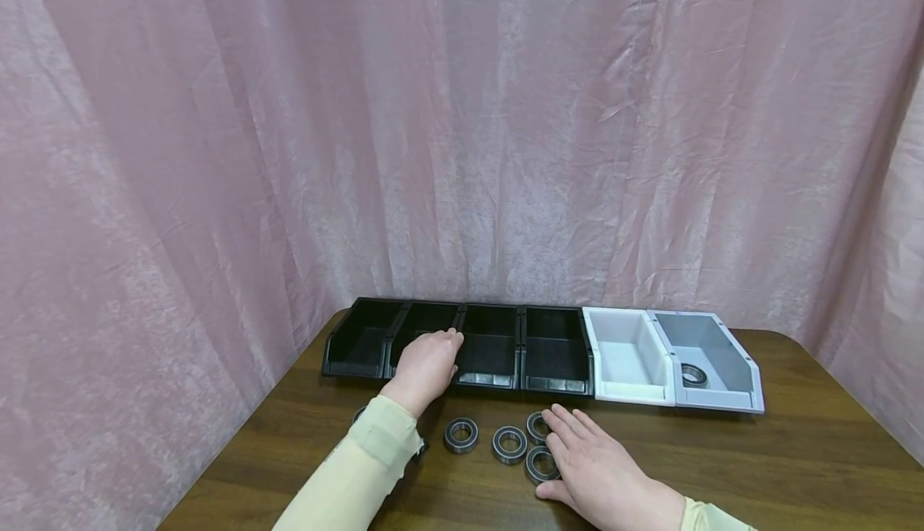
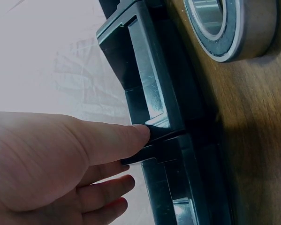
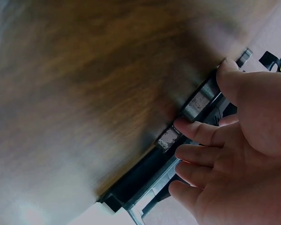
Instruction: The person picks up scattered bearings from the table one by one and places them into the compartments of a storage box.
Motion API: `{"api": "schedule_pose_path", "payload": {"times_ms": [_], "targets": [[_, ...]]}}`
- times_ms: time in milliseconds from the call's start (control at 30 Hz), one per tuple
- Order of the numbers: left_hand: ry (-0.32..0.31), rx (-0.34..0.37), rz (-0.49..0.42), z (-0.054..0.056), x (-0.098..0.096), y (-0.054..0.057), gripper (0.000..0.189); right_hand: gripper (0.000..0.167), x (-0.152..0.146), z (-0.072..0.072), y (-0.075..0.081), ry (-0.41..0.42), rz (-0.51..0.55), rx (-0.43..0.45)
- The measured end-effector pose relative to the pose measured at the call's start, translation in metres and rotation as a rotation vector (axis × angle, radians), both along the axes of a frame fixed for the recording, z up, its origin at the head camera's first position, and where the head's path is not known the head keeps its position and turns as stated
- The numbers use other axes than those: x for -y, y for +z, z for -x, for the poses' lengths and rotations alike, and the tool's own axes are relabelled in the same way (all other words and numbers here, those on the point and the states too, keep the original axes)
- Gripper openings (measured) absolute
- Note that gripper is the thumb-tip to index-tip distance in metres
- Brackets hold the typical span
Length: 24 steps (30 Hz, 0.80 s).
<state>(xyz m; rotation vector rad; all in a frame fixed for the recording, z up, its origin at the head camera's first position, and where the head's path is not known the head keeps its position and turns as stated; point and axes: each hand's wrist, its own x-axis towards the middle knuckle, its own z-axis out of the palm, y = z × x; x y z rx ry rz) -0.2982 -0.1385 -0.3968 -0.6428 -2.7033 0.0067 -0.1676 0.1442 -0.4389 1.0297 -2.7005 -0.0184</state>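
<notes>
My left hand [image 1: 426, 362] reaches over the row of black bins, at the divider between the second and third. In the left wrist view its thumb and index finger pinch the edge of a black bin [image 2: 154, 84]; the index fingertip is hidden. My right hand [image 1: 599, 467] lies low over the table with straight fingers. Its thumb and index finger touch two ball bearings, a nearer bearing [image 1: 540, 464] and a farther bearing [image 1: 536, 427], both partly covered. To their left lie another bearing [image 1: 509, 444] and one more [image 1: 460, 435], flat on the wood.
A white bin [image 1: 628, 346] and a grey bin [image 1: 722, 350] continue the row rightward. One bearing [image 1: 695, 375] sits inside the grey bin. Behind the left forearm, a bearing [image 1: 358, 414] is mostly hidden. Pink curtains [image 1: 462, 130] hang behind the wooden table [image 1: 816, 435].
</notes>
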Motion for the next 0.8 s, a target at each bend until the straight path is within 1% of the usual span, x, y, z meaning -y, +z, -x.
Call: {"api": "schedule_pose_path", "payload": {"times_ms": [267, 667, 800], "targets": [[0.004, 0.007, -0.007, -0.0012, -0.0002, 0.0008, 0.048, 0.062, 0.0016, 0.0007, 0.002, -0.009, 0.007, 0.044], [0.009, 0.012, -0.002, -0.0019, -0.001, 0.0017, 0.048, 0.057, 0.0006, 0.0003, 0.0018, 0.011, 0.012, 0.034], [0.008, 0.011, -0.003, -0.0022, -0.001, 0.0021, 0.048, 0.054, 0.0, 0.0003, 0.0018, 0.025, 0.009, 0.011]]}}
